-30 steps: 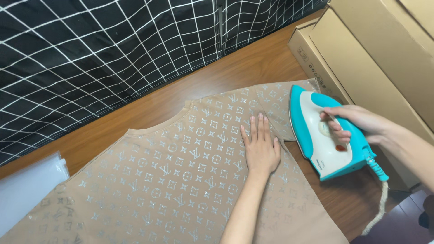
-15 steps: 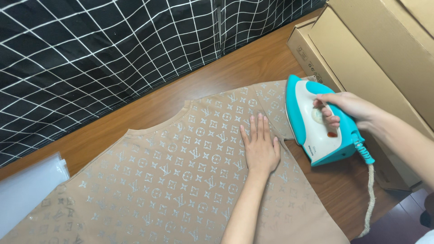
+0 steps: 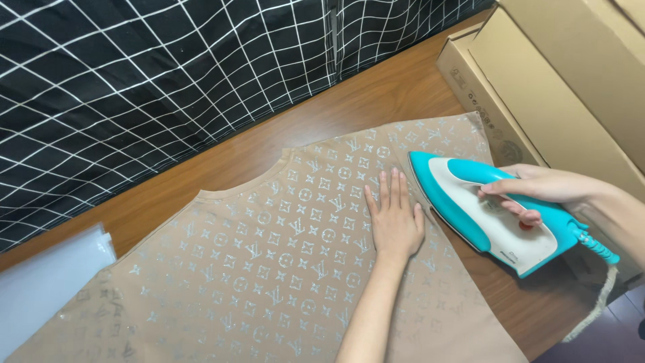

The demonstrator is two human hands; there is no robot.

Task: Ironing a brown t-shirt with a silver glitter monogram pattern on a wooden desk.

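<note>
So my left hand (image 3: 395, 218) is pressed flat, fingers spread, on the tan fabric (image 3: 269, 269); it's a beige piece with a shiny silvery repeating pattern of flowers and stars, spread across the wooden desk (image 3: 322, 128) with a curved cutout on its far edge; my right hand (image 3: 537, 191) is wrapped around the handle of the teal and white iron (image 3: 484, 212), sitting just right of my left hand on the fabric's right side; cardboard boxes (image 3: 557, 87) are stacked far right.

Left hand (image 3: 395, 218) flat, palm down, fingers (image 3: 392, 188) together; right hand (image 3: 537, 191) curled in a grip, forearm extended
</note>
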